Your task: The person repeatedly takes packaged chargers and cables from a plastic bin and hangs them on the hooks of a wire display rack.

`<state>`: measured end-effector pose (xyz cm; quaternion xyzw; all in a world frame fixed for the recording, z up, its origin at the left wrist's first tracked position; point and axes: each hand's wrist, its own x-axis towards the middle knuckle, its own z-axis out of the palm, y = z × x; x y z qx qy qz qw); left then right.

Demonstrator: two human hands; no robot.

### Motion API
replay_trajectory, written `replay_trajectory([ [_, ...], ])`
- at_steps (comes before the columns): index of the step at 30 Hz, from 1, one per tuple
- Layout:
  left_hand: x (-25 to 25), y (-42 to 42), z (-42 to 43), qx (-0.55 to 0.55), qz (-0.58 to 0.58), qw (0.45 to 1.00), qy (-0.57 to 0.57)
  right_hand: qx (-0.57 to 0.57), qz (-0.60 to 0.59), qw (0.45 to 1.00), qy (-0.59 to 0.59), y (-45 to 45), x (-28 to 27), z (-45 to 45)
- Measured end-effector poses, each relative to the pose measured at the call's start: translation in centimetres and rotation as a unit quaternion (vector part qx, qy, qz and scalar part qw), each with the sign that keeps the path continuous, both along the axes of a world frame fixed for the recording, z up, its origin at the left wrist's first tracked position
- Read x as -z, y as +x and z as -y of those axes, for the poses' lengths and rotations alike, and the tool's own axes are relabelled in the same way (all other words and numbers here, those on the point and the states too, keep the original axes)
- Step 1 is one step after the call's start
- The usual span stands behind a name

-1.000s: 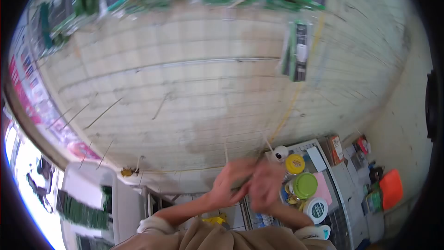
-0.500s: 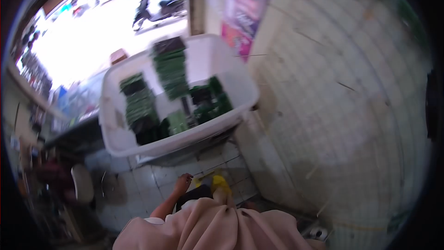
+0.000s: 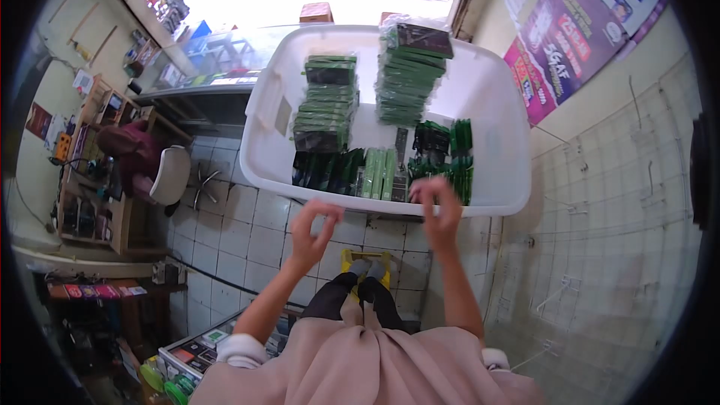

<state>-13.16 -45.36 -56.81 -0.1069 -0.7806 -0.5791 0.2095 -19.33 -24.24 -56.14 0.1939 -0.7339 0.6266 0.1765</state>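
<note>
A large white plastic tub (image 3: pixel 499 120) stands in front of me, holding green and black flat packets in plastic wrap. One wrapped stack (image 3: pixel 326 101) rises at the left inside it, and a taller stack (image 3: pixel 409 79) rises at the back. Along the front lie rows of dark green packets (image 3: pixel 330 170) and light green packets (image 3: pixel 379 172). My left hand (image 3: pixel 309 231) is just before the tub's front rim, empty, with thumb and fingers apart. At the right of that rim, my right hand (image 3: pixel 440 210) hovers near the packets, slightly blurred, fingers bent and apart.
A wire grid panel with hooks (image 3: pixel 600 210) and a purple poster (image 3: pixel 574 30) line the right wall. At left, a person (image 3: pixel 139 154) sits by a white chair (image 3: pixel 172 175). My feet are on a yellow stool (image 3: pixel 386 259). A glass counter (image 3: pixel 199 82) lies behind the tub's left side.
My view has turned and straightened, so the tub appears farther right. Both hands are now raised to its front rim; earlier only one hand showed, low beside my body.
</note>
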Motion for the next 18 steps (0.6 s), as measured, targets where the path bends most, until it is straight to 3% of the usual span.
replay_trajectory([
  [2, -1.8, -4.7, -1.4, 0.023, -0.010, 0.997, 0.072, 0.011, -0.004, 0.997, -0.076, -5.6, -0.7, 0.1],
  [4, -1.7, -9.2, -2.7, 0.054, 0.055, 0.985, 0.153, 0.044, 0.100, 0.992, -0.061, -10.4, -0.2, 0.7],
  [7, 3.2, -15.2, -4.1, 0.103, 0.194, 0.965, 0.144, 0.029, 0.233, 0.965, 0.113, -15.8, 6.4, 1.4],
  [9, 7.7, -17.4, -5.0, 0.145, 0.327, 0.930, 0.090, -0.031, 0.200, 0.938, 0.281, -18.3, 14.6, 0.9],
  [10, 10.6, -18.2, -5.1, 0.164, 0.268, 0.946, -0.074, -0.061, 0.154, 0.911, 0.377, -18.8, 18.0, 0.7],
  [11, 13.2, -18.9, -5.1, 0.178, 0.201, 0.934, -0.237, -0.063, 0.154, 0.911, 0.377, -18.8, 19.9, 0.9],
  [13, 16.8, -19.8, -5.3, 0.202, 0.232, 0.903, -0.299, -0.050, 0.280, 0.833, 0.474, -18.2, 22.1, 1.3],
  [14, 18.5, -19.6, -5.4, 0.228, 0.265, 0.865, -0.360, -0.053, 0.285, 0.831, 0.474, -17.7, 22.8, 1.6],
  [16, 19.7, -19.5, -5.6, 0.232, 0.309, 0.843, -0.375, -0.088, 0.420, 0.796, 0.428, -17.7, 23.3, 2.2],
  [18, 20.4, -19.7, -5.7, 0.233, 0.352, 0.817, -0.392, -0.112, 0.422, 0.795, 0.422, -17.7, 23.8, 2.2],
])
